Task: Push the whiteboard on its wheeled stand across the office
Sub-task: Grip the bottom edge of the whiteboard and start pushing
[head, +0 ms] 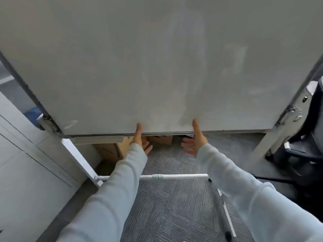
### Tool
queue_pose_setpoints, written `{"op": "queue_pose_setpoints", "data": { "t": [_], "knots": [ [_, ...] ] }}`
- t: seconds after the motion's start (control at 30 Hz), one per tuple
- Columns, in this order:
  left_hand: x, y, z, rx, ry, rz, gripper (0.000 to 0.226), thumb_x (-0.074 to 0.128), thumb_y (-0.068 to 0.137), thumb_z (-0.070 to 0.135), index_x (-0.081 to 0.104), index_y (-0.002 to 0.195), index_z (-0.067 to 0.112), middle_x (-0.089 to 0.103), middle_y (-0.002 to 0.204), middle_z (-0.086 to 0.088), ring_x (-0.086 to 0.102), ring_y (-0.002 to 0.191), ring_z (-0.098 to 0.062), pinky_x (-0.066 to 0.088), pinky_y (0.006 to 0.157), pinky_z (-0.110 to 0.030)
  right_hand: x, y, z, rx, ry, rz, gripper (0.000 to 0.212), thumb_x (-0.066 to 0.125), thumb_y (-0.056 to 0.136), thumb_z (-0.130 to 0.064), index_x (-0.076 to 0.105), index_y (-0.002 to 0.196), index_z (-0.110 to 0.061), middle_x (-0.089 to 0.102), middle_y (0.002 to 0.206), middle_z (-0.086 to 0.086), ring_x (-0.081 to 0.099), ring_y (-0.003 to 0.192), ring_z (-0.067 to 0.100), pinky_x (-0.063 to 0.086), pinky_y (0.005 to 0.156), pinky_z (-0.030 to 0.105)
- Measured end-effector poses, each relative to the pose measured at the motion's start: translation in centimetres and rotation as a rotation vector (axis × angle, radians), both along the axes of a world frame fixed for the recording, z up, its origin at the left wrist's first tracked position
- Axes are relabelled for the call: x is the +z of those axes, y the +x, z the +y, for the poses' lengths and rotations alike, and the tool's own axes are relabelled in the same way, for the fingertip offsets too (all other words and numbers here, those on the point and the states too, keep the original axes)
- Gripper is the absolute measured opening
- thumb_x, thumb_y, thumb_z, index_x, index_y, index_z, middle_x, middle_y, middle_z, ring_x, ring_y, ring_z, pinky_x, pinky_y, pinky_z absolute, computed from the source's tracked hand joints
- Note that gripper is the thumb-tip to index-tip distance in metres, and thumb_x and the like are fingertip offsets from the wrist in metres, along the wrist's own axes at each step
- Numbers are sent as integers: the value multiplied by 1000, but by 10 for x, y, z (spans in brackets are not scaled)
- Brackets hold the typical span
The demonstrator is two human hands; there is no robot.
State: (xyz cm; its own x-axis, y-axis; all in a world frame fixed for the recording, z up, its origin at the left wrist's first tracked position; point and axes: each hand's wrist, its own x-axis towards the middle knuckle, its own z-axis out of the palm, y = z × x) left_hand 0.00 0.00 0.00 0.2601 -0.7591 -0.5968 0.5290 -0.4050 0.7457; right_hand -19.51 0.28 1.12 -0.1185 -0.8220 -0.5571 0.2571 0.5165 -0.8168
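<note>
Both grips spread open at the whiteboard [157,67] bottom edge: left hand [140,139] and right hand [194,141], thumbs on front, fingers seemingly underneath.

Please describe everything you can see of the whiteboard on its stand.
The whiteboard is a large pale grey-white panel with faint smears, in a thin metal frame, filling most of the view. Metal brackets at both lower corners join it to white stand posts; a white crossbar runs low above the carpet. The left hand and right hand are at its bottom edge, thumbs on the face. Its wheels are not visible.
</note>
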Motion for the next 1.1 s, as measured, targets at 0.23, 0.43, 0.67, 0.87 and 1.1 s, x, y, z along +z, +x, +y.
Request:
{"op": "queue_pose_setpoints", "data": {
  "t": [0.23,0.43,0.67,0.87,1.1],
  "knots": [
    [-9,-12,-22,-105,-21,113,134,52,51,90,17,151,7,22,159,-12,26,145,-27,30,114,-39,-17,-13,-26,-81,12,-327,94,60,74,-70,32,146,-17,44,146,13,52,124,30,37,107,52],
    [-9,-12,-48,92,-11,223,104,77,53,71,45,128,7,61,117,-7,56,114,-25,40,107,-41,-17,-18,-45,-103,7,-436,95,59,74,-69,30,148,-17,43,143,7,45,131,28,32,112,48],
    [-20,-13,-52,181,-69,200,61,75,64,61,57,93,11,66,99,-5,64,99,-21,48,99,-35,-21,-17,-53,-119,28,-469,127,68,43,-73,29,149,-16,40,148,7,44,132,30,34,111,50],
    [-24,-15,-51,259,-119,283,77,84,50,56,60,106,9,70,107,-8,68,100,-24,53,95,-39,-18,-14,-49,-116,13,-445,117,66,46,-75,37,143,-17,50,134,7,54,116,29,40,99,47],
    [-25,-8,-32,298,-106,273,98,88,31,59,58,111,10,69,114,-8,67,103,-25,52,96,-40,-20,-6,-39,-125,15,-443,118,68,37,-77,45,136,-15,54,130,8,57,109,29,45,95,47]
  ]
}}
